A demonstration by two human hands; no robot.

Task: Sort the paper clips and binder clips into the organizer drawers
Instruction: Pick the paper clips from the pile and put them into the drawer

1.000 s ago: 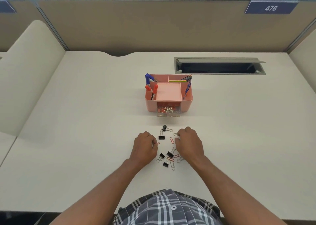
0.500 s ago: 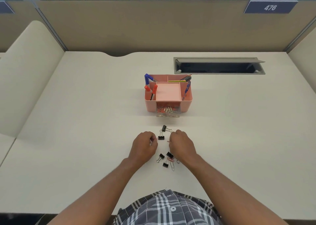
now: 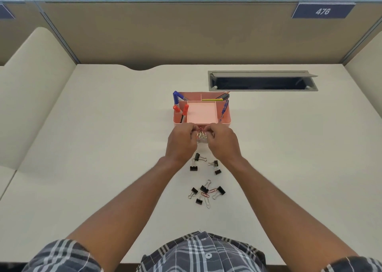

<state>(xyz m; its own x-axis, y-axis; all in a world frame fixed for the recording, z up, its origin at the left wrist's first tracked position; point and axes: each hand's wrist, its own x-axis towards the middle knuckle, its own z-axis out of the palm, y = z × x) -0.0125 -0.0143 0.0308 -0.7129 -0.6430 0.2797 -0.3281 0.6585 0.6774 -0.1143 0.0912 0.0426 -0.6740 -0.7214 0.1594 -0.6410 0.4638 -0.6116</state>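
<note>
1. Whereas half a second ago both hands were down among the scattered clips, the left hand [image 3: 182, 142] and right hand [image 3: 222, 141] are now raised to the open clear drawer [image 3: 201, 136] at 6 o'clock of the pink organizer [image 3: 224, 121].
2. Fingers of both hands are pinched narrowly over the paper clips [image 3: 201, 135] heaped there; whether any is held cannot be told.
3. A delivery is inferred.
4. Binder clips [image 3: 203, 189] and a few red paper clips [image 3: 206, 195] remain on the desk [image 3: 103, 147], at 6 o'clock of the drawer.

Left hand [image 3: 182, 142], right hand [image 3: 224, 142]: both arms outstretched, knuckles up, fingers curled, fingertips nearly meeting.
</note>
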